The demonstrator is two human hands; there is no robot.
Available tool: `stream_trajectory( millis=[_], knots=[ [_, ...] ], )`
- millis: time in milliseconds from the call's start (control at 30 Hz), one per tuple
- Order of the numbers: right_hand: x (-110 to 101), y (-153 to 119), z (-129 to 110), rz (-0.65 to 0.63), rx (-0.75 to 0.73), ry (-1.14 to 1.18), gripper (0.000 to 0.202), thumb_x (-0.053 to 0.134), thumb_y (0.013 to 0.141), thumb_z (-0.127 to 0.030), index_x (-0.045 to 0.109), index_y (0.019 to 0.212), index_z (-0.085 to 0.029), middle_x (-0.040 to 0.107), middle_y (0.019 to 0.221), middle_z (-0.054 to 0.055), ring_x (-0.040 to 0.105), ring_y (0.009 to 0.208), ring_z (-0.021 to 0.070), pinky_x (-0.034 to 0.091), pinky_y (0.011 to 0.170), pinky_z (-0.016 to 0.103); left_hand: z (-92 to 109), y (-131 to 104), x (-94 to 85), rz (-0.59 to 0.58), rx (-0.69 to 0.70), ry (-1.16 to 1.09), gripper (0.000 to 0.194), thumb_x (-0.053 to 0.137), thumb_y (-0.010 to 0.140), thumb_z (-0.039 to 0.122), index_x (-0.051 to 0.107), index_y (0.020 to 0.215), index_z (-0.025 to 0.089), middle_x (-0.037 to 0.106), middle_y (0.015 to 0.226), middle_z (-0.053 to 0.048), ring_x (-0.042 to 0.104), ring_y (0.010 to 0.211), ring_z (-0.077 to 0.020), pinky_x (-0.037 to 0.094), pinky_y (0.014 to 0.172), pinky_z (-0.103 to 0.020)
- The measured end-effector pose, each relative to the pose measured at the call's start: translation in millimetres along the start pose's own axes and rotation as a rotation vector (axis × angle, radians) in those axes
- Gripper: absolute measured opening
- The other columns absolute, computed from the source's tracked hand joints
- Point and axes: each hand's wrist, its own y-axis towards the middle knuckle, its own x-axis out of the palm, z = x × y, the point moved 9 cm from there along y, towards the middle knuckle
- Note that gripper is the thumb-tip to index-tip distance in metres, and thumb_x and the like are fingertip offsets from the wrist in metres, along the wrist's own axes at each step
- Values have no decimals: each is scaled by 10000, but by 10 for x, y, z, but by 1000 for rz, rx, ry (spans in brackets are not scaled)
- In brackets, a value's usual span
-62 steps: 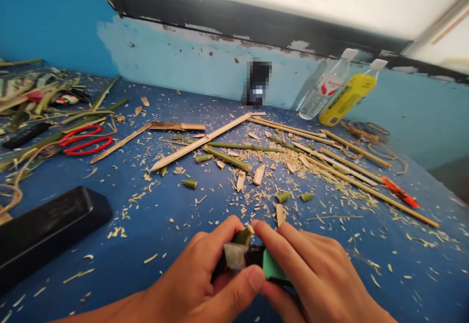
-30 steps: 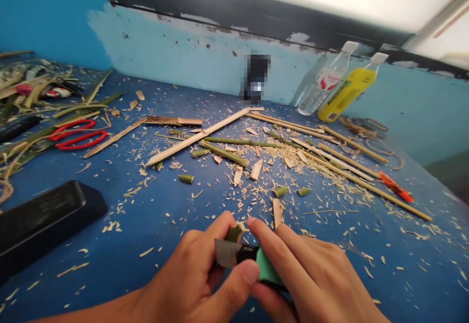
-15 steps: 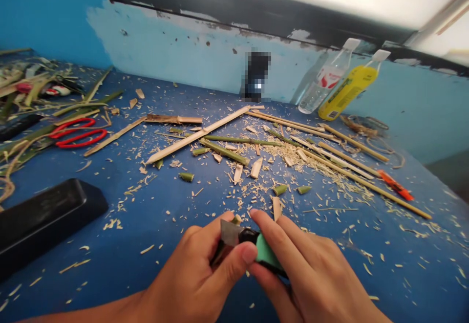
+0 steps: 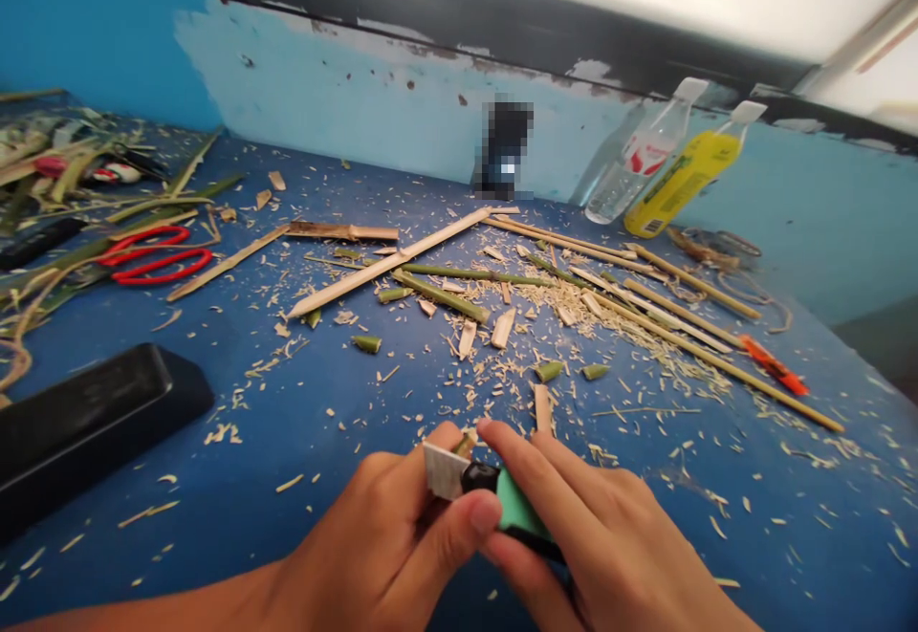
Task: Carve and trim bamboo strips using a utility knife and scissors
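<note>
My right hand (image 4: 595, 536) is wrapped round a teal and black utility knife (image 4: 520, 503), its broad metal blade (image 4: 443, 471) out and directed to the left. Close against it, my left hand (image 4: 402, 527) is closed, with its thumb pressed beside the knife's black nose. Between the left fingers and the blade shows the tip of a small greenish-brown bamboo piece (image 4: 466, 444); the rest of it is hidden by the fingers. A flat pale bamboo chip (image 4: 542, 409) lies on the table just beyond the right fingers.
Shavings and cut bamboo bits cover the blue table (image 4: 287, 403). Ahead lie a pointed bamboo strip (image 4: 387, 269), thin sticks (image 4: 717, 355) and an orange cutter (image 4: 775, 364). Red-handled scissors (image 4: 162, 254) and a black case (image 4: 100, 431) are left; two bottles (image 4: 685, 173) stand back right.
The blade has tilted and now catches the light, looking brighter. Both hands have shifted slightly left with the knife, still held together.
</note>
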Motion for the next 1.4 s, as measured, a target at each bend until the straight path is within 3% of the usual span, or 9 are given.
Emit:
stream_trajectory(
  millis=[167, 567, 767, 867, 1033, 1100, 1200, 1400],
  knots=[
    [-29, 6, -19, 32, 18, -83, 533, 291, 1095, -373, 699, 1133, -33, 785, 839, 139, 716, 506, 187, 611, 456, 297, -74, 43, 61, -81, -42, 29, 380, 397, 1075, 412, 601, 809, 232, 700, 711, 46, 661, 594, -139, 471, 568, -226],
    [-60, -37, -67, 128, 63, -179, 481, 371, 1077, -356, 685, 1156, -1, 760, 803, 150, 717, 533, 214, 557, 396, 309, -171, 22, 87, -62, -235, -51, 493, 393, 1062, 522, 654, 769, 224, 708, 724, 29, 631, 657, -162, 474, 612, -233],
    [6, -84, -113, 98, 52, -227, 466, 428, 1065, -365, 599, 1286, 7, 731, 773, 106, 688, 506, 187, 507, 371, 285, -193, 19, 110, -76, -236, -34, 575, 351, 1054, 565, 645, 713, 207, 687, 696, 7, 599, 638, -167, 446, 591, -246],
    [2, -89, -115, 118, 54, -270, 448, 444, 1057, -356, 604, 1283, -4, 721, 761, 100, 670, 469, 192, 483, 341, 297, -250, 14, 150, -70, -285, -107, 593, 355, 1041, 599, 607, 682, 199, 607, 659, 18, 527, 612, -152, 429, 585, -245],
    [16, -29, -59, 101, 44, -217, 438, 423, 1061, -343, 619, 1256, -3, 722, 759, 109, 673, 478, 196, 518, 361, 298, -296, 20, 167, -56, -355, -199, 589, 366, 1016, 651, 436, 623, 219, 351, 617, 64, 328, 559, -126, 326, 514, -249],
    [29, -18, -39, 88, 25, -154, 449, 403, 1066, -344, 615, 1250, 7, 739, 790, 131, 691, 510, 202, 548, 392, 302, -257, 38, 119, -37, -330, -210, 537, 404, 1017, 617, 463, 661, 220, 390, 641, 60, 356, 578, -130, 343, 523, -239],
    [56, -29, -6, 44, 18, -63, 440, 370, 1068, -323, 610, 1260, -7, 766, 913, 169, 733, 597, 221, 592, 449, 324, -173, 49, 80, -57, -270, -190, 430, 425, 1022, 559, 553, 784, 223, 544, 710, 27, 514, 675, -165, 438, 579, -233],
    [11, -27, 44, -8, 48, 52, 484, 289, 1094, -385, 633, 1229, -72, 788, 965, 127, 749, 615, 185, 611, 486, 290, -60, 27, -45, 31, -203, -63, 320, 447, 987, 530, 607, 877, 275, 602, 583, 42, 557, 505, -183, 502, 527, -265]
  ],
)
